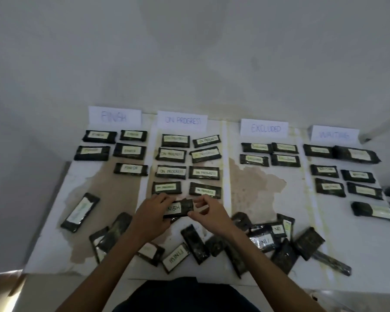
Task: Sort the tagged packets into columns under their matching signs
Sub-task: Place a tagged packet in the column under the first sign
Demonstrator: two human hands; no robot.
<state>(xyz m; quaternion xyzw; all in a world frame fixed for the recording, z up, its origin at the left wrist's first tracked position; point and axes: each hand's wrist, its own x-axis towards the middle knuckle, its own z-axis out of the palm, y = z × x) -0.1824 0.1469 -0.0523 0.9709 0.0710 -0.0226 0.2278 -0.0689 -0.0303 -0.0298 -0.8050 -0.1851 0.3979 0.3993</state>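
Note:
Both hands hold one dark packet tagged FINISH (178,208) just above the table's middle. My left hand (152,212) grips its left end and my right hand (208,213) pinches its right end. Four white signs stand at the back: FINISH (114,116), ON PROGRESS (182,120), EXCLUDED (265,128) and WAITING (334,134). Under each sign lie several tagged packets in rows, such as a FINISH packet (131,169) and an ON PROGRESS packet (205,189). A loose heap of unsorted packets (263,240) lies along the near edge.
The white table (268,194) has worn brown patches. A lone packet (80,212) lies tilted near the left edge. More packets (376,211) sit at the far right edge. A pale wall rises behind the signs.

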